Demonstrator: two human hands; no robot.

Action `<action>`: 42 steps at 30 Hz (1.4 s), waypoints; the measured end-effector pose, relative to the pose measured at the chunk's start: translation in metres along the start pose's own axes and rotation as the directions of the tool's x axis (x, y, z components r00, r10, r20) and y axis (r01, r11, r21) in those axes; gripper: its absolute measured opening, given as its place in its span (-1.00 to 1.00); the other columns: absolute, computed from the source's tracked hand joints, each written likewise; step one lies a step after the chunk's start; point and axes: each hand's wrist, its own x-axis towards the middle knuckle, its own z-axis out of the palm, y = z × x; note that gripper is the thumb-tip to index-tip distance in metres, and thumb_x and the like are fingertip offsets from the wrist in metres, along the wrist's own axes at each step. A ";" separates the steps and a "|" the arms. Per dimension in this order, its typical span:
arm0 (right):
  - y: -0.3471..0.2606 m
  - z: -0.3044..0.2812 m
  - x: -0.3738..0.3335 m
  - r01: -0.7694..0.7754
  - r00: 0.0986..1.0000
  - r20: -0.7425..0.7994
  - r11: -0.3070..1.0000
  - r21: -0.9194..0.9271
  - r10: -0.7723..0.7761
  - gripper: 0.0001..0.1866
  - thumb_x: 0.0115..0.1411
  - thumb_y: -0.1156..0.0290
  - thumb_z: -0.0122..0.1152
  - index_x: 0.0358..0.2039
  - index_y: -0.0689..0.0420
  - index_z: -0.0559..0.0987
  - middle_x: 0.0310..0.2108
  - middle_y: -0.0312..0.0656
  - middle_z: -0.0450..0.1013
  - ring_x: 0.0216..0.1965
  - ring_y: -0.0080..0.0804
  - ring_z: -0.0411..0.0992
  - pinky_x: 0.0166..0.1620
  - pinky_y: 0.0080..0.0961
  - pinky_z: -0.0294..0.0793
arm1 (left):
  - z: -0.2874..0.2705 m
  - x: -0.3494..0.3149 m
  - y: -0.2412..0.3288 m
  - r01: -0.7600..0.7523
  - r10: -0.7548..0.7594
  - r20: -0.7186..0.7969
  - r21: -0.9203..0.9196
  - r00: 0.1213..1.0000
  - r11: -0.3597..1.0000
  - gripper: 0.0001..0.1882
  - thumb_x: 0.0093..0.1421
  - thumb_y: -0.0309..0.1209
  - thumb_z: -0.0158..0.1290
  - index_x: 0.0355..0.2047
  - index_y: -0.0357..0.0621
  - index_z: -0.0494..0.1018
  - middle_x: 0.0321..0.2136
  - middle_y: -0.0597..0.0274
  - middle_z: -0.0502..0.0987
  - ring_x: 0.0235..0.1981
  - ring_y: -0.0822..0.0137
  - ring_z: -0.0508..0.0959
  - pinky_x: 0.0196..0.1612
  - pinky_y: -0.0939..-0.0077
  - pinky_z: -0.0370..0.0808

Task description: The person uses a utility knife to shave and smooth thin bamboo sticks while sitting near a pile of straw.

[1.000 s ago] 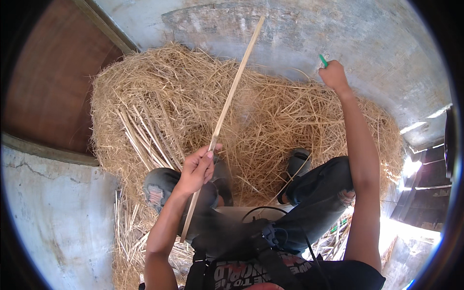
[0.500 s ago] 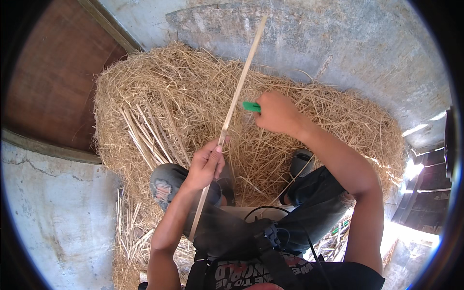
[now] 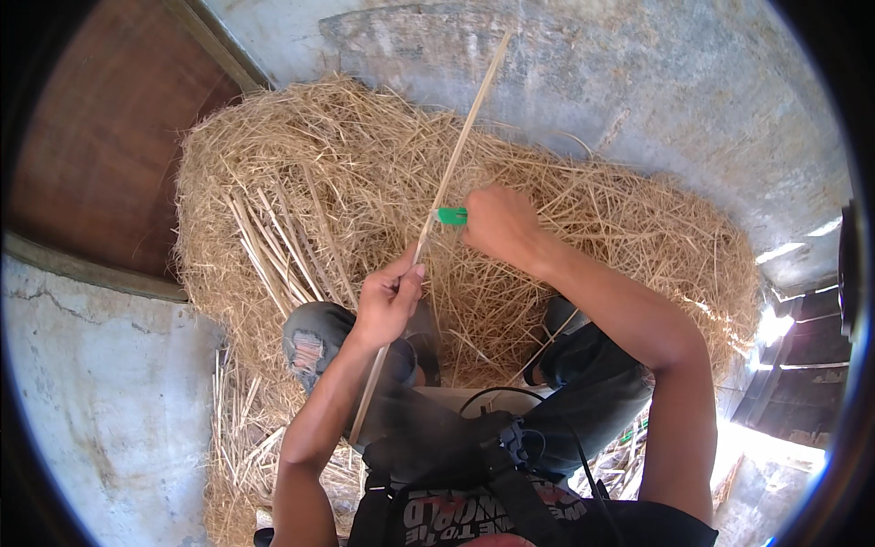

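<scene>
A long, pale bamboo strip [image 3: 463,137] runs slantwise from above my lap up toward the far wall. My left hand [image 3: 390,301] is closed round it below its middle, thumb along the top. In my right hand [image 3: 503,223], a green box cutter [image 3: 452,216] is gripped in the fist, its green end pointing left at the strip. That end is at the strip's edge, just above my left fingers. The blade is too small to make out, and whether it touches the strip I cannot tell.
A heap of dry straw [image 3: 365,155] spreads before me and between my legs. Several loose bamboo strips [image 3: 269,246] lie on it at the left, with more sticks [image 3: 241,428] beside my left arm. Beyond stands a concrete wall [image 3: 583,82]; a brown panel [image 3: 109,137] is at far left.
My right hand has moved left and slightly down, bringing the box cutter from beside the strip to its edge. My left hand keeps its hold; the strip has tilted slightly rightward at its far end.
</scene>
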 end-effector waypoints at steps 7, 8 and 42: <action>0.025 -0.005 0.015 -0.094 0.992 -0.089 0.995 -0.032 0.091 -0.83 -0.03 0.44 0.32 -0.50 0.31 0.64 -0.51 0.10 0.56 -0.43 0.07 0.59 -0.32 -0.08 0.58 | -0.002 -0.007 -0.008 0.037 -0.038 0.005 0.040 0.999 0.998 -0.49 0.46 -0.43 -0.02 0.37 -0.27 0.24 -0.63 0.51 0.26 -0.66 0.66 0.22 -0.60 0.68 0.23; 0.028 -0.005 0.017 -0.094 0.990 -0.105 0.995 -0.038 0.090 -0.82 -0.03 0.43 0.34 -0.51 0.33 0.64 -0.52 0.10 0.56 -0.42 0.09 0.59 -0.31 -0.07 0.58 | -0.002 -0.007 -0.009 0.038 -0.039 0.004 0.043 0.999 0.998 -0.49 0.46 -0.43 -0.02 0.37 -0.29 0.24 -0.63 0.51 0.26 -0.66 0.66 0.22 -0.60 0.67 0.23; 0.187 -0.084 0.005 -0.522 0.812 -0.179 0.828 0.204 0.556 -0.74 0.18 0.38 0.17 -0.35 0.38 0.62 -0.44 0.11 0.55 -0.39 -0.04 0.58 -0.27 -0.14 0.60 | -0.018 -0.035 -0.020 -0.023 0.014 0.033 0.290 0.999 0.957 -0.59 0.36 -0.49 0.13 0.20 -0.26 0.47 -0.58 0.58 0.38 -0.56 0.73 0.28 -0.51 0.70 0.24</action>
